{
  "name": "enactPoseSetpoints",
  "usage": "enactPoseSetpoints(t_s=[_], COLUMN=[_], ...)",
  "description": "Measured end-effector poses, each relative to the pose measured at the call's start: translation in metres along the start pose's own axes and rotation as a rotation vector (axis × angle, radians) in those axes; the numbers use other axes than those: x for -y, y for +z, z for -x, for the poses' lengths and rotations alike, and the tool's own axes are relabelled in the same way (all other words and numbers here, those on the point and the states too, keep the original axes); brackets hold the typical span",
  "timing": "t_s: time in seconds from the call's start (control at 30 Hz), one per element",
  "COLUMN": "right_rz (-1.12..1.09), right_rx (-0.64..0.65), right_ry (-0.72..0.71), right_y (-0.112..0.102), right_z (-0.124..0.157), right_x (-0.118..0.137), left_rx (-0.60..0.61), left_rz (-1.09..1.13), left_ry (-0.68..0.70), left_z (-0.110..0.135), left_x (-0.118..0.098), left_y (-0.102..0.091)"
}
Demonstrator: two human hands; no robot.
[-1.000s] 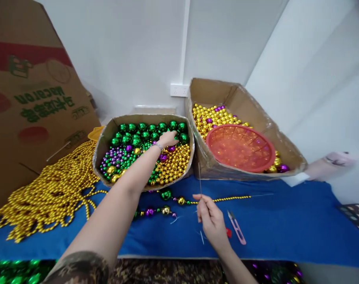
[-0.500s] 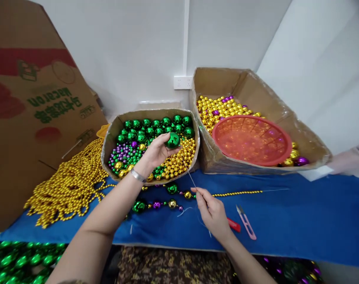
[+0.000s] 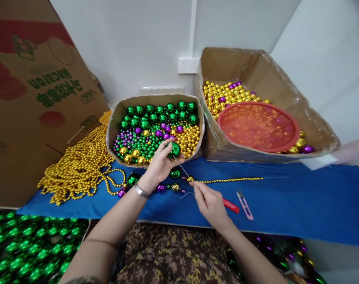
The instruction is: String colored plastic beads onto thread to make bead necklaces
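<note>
green ball had just shifted from over the middle of the bead box to its front edge, where it sat in the left hand against or almost against the tip of a needle; moments earlier a gap parted them. that brought both into line, though i could not tell whether the tip had entered. the left fingers were partly curled, gripping the ball; the right hand pinched the needle firmly. blue cloth lay beneath, bearing a gold strand and pink snips. a larger carton held a red basket; behind rose a pale wall with a socket.
</note>
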State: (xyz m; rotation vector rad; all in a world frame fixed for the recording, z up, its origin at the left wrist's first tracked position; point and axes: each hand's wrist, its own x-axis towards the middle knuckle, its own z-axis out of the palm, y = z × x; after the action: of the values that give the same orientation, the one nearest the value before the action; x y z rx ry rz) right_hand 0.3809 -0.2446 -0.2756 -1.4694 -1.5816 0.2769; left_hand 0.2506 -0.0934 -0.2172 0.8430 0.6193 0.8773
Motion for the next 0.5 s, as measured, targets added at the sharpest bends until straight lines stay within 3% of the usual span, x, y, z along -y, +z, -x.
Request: enactPoseSetpoints(t_s=[0.2,0.5], right_rz=[0.012,0.034], right_rx=[0.025,0.020], right_ry=[0.020,0.021], right_y=[-0.0002,-0.0032], right_z=[0.0027,0.0035], right_x=[0.0045,0.0068], left_rx=[0.018,-0.012], left_rz=[-0.045,-0.065], left_ry=[0.121,0.184], left_z=[0.0036,0.0087], left_x=[0.0039,0.0065], left_y=[-0.0047,-0.0034])
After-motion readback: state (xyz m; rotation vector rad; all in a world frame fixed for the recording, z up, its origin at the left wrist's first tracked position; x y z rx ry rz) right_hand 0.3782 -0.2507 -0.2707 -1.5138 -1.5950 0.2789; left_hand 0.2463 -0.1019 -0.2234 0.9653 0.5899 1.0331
